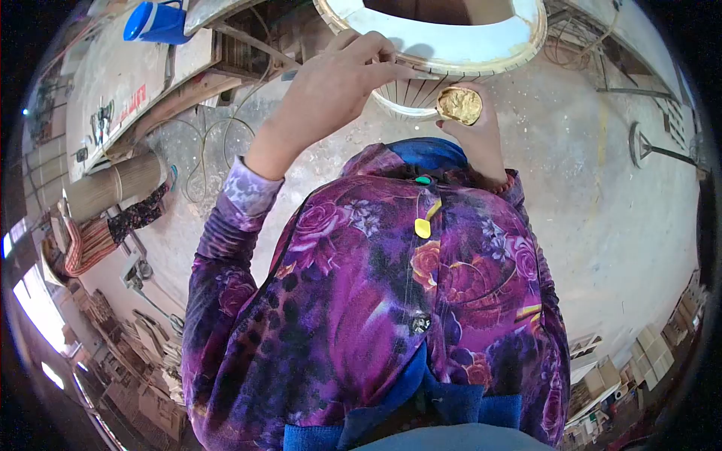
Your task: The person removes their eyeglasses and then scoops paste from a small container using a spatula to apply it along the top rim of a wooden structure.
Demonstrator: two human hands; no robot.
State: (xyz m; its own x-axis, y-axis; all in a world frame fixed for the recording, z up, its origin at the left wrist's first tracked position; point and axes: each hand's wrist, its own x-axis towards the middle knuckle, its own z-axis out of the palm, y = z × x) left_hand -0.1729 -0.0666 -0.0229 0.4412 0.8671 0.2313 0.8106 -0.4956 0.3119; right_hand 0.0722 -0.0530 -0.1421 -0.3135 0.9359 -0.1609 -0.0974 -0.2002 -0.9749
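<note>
A large round piece with a pale, wide rim [451,37] and a dark opening stands at the top centre. Thin dark lines run down its side below the rim. My left hand [327,90] is at the rim's near left edge, fingers bent and pressed together round something thin and pointed that sticks out to the right; I cannot make out what it is. Just below the rim, my right hand [481,135] holds a small round container of yellowish paste [459,105], its open top facing me.
A blue jug [158,22] stands on a worn table [120,90] at the upper left. Another person's striped sleeve [94,248] shows at far left, beside a ribbed cylinder [113,184]. Cables lie on the floor. Stacked boards [650,357] stand at lower right.
</note>
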